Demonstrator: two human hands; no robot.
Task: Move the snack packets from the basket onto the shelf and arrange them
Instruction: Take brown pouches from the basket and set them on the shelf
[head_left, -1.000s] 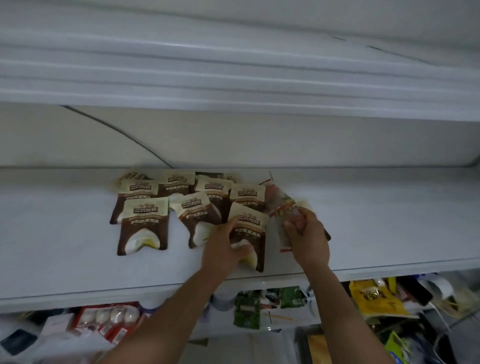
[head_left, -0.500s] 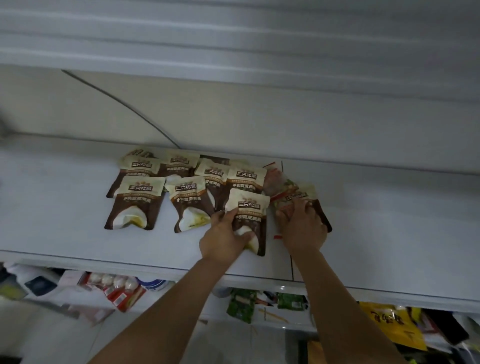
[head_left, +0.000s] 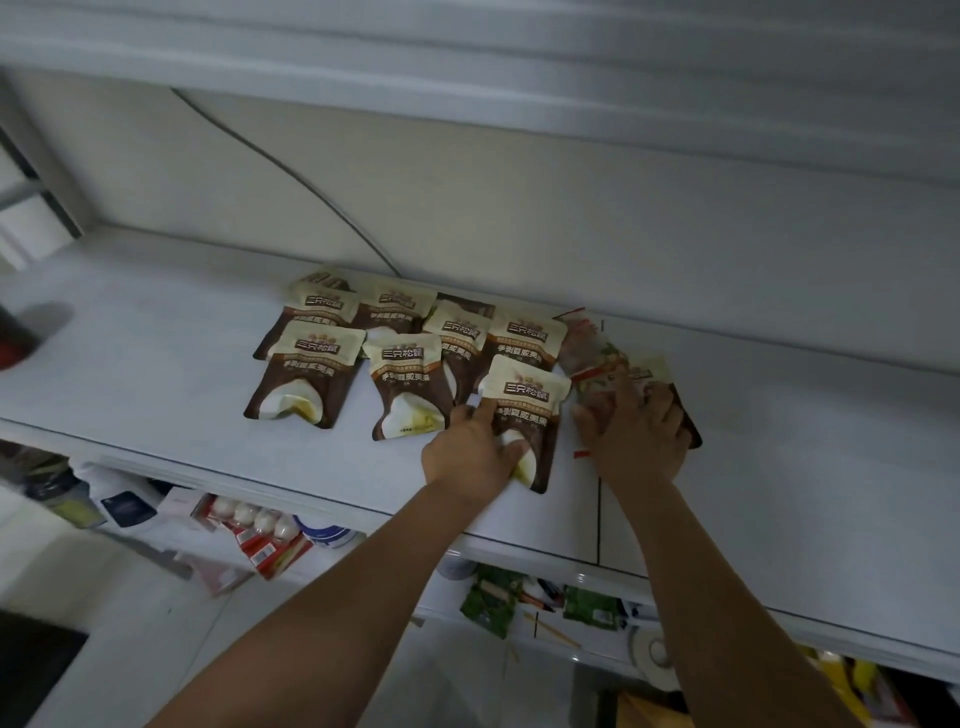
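The packets (head_left: 410, 384) lie flat on the shelf (head_left: 156, 374), brown and cream, in two rough rows that overlap, the back row close to the wall (head_left: 519, 208). I count three in the front row. The rightmost of these, the front packet (head_left: 530, 400), sits nearest the shelf's front edge and is under my left hand (head_left: 470, 457). That hand lies palm down over its lower left corner, with the forefinger stretched along its left side and the thumb (head_left: 514, 447) pressing on its pale patch. As far as I can see the fingers lie on top of it rather than round it.

Just to the right, my right hand (head_left: 636, 436) is spread flat, fingers apart, over another brown packet, the right packet (head_left: 654, 371), of which only the top and right edge show. A clear packet (head_left: 584, 345) with red trim lies partly beneath that hand and touches the right packet; how the two overlap under the hand I cannot tell.

A dark seam (head_left: 598, 519) crosses the shelf from front to back between my forearms. A thin dark cable (head_left: 285, 166) runs down the wall behind the packets. At the far left edge stands a blurred dark thing (head_left: 13, 332). Below is a lower shelf (head_left: 171, 540) holding a tray of eggs (head_left: 254, 517), green bags (head_left: 493, 597) and a tape roll (head_left: 654, 654).
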